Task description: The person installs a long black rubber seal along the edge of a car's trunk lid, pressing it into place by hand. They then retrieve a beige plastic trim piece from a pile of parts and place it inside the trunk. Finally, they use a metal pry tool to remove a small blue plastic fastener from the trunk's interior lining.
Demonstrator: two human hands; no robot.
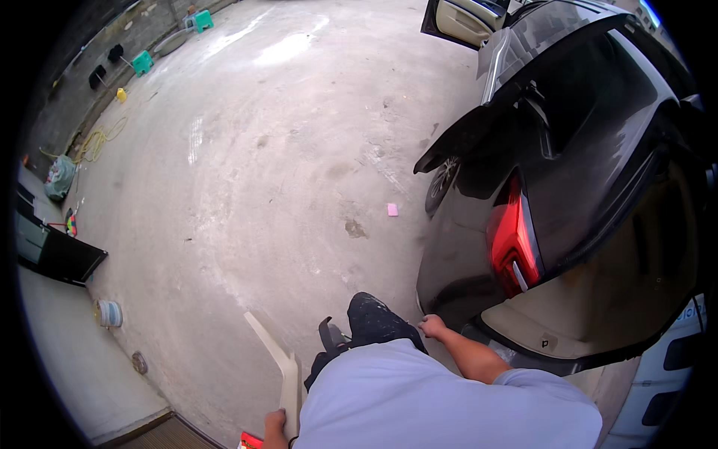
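Note:
At the lower edge, my left hand (pixel 274 423) is closed on the lower end of a long, bent beige trim piece (pixel 288 374), which slants up and away to the left. Something red (pixel 250 440) shows beside that hand, mostly cut off by the picture's edge. My right hand (pixel 431 325) is held out with curled fingers by the rear corner of a dark car (pixel 456 299); what its fingers hold, if anything, I cannot make out. Above it sits the car's red tail light (pixel 514 239). The beige-lined boot (pixel 568 322) stands open.
A side door (pixel 456 22) of the car hangs open. On the concrete lies a pink square (pixel 393 209). Along the left wall are a striped roll (pixel 109 313), a bag (pixel 60 178), a yellow hose (pixel 97 142) and green stools (pixel 142 63). A white vehicle (pixel 666 382) is at lower right.

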